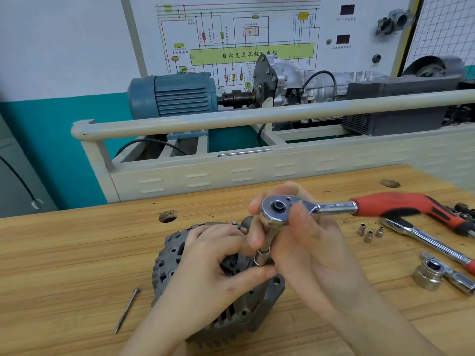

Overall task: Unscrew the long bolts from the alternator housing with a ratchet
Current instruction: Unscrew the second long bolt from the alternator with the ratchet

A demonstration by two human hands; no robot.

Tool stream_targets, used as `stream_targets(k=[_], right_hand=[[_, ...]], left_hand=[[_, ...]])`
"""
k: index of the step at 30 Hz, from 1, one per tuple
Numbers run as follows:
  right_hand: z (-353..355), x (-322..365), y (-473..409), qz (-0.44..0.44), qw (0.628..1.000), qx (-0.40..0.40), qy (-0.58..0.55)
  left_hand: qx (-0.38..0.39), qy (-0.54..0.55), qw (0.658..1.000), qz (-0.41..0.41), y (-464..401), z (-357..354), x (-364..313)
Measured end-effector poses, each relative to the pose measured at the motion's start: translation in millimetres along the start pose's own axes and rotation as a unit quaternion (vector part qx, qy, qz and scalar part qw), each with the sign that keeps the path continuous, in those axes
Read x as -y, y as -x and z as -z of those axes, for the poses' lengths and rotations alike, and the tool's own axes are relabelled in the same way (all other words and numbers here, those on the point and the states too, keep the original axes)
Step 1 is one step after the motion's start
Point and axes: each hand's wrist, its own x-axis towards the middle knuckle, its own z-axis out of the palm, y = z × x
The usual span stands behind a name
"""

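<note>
A grey alternator housing [164, 265] lies on the wooden bench, partly hidden under both hands. My left hand [205, 268] rests on top of it with fingers curled over the housing near the socket. My right hand [303, 242] grips the chrome head of a ratchet [277, 211] whose red handle [401, 205] points right. Below the head, an extension and socket [262, 256] reach down onto the housing; the bolt under it is hidden. One long bolt [127, 310] lies loose on the bench to the left.
Three small sockets [370, 233] stand to the right. A second ratchet [424, 241] and a large socket on a driver [429, 277] lie at the far right. A hole [168, 216] is in the bench. A training rig with a blue motor [174, 95] stands behind.
</note>
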Motion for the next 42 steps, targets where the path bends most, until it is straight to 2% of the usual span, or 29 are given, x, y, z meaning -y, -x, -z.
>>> stream_targets(k=[4, 9, 19, 23, 31, 42], right_hand=[[-0.7, -0.8, -1.4, -0.012, 1.000, 0.008, 0.004], [0.1, -1.4, -1.9, -0.024, 1.000, 0.017, -0.007], [-0.7, 0.1, -1.5, -0.005, 1.000, 0.024, 0.000], [0.1, -0.4, 0.9, 0.001, 1.000, 0.008, 0.012], [3.6, -2.1, -4.7, -0.007, 1.000, -0.008, -0.019], [6.1, -2.4, -3.7, 0.016, 0.999, -0.043, -0.023]], left_hand=[[-0.004, 0.025, 1.000, -0.007, -0.3, 2.3, -1.6], [0.026, 0.028, 0.999, -0.017, 0.2, 4.7, -0.6], [0.005, 0.027, 1.000, -0.008, -0.4, 1.9, -0.6], [0.006, -0.001, 1.000, 0.009, -0.3, 0.2, 1.6], [0.035, 0.022, 0.999, 0.010, -1.2, 3.5, 1.0], [0.003, -0.007, 1.000, 0.020, -1.5, 1.4, -1.8]])
